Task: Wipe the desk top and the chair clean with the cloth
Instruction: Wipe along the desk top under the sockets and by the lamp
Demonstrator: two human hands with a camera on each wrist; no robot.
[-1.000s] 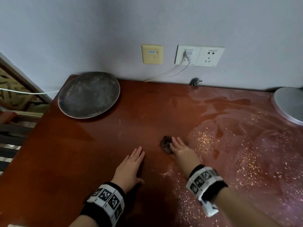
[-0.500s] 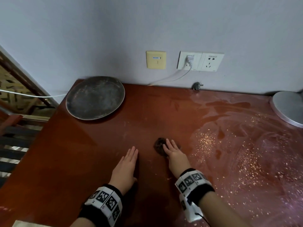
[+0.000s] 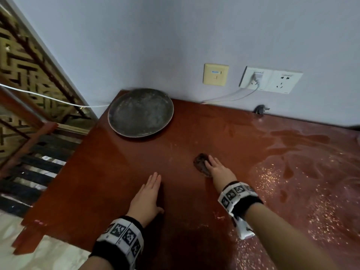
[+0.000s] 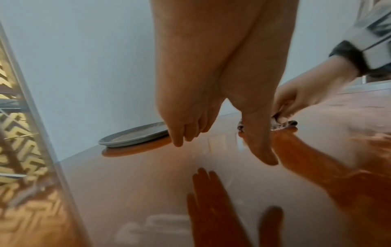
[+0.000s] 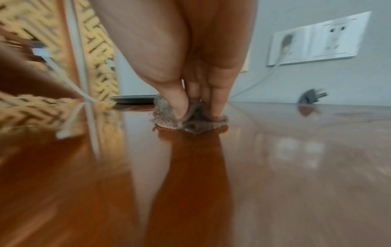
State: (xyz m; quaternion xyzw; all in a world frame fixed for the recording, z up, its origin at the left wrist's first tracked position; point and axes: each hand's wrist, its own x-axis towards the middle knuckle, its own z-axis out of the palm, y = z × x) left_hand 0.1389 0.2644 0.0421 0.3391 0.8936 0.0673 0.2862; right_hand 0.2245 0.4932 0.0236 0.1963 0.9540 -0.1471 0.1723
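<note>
Two hands are on the desk top [image 3: 120,172] in my head view. My right hand [image 3: 219,169] presses a small, bunched grey-brown cloth [image 3: 200,162] against the red-brown wood, near the middle of the surface. Through the right wrist camera I see the thumb and fingers [image 5: 220,93] curled down into the cloth [image 5: 169,115], pinching folds of it while it lies flat on the glossy wood [image 5: 296,158]. My left hand [image 3: 147,193] lies palm down just beside it, apart from the cloth, fingers straight and close together, holding nothing. In the left wrist view that hand [image 4: 211,83] hangs just over the wood, and I cannot tell from there how firmly it rests; the right hand [image 4: 304,95] shows past it with the cloth [image 4: 283,124] under its fingers.

The chair is not something I can make out in any view.

A round dark metal tray [image 3: 140,112] sits at the far left corner of the desk, by the wall. To the right of my right hand the desk is covered in pale smears and glinting specks [image 3: 303,191]. On the wall are a yellowish plate [image 3: 215,74] and a white double socket [image 3: 270,79] with a white plug and cable in its left half. A loose dark plug [image 3: 262,109] lies at the desk's back edge.
</note>
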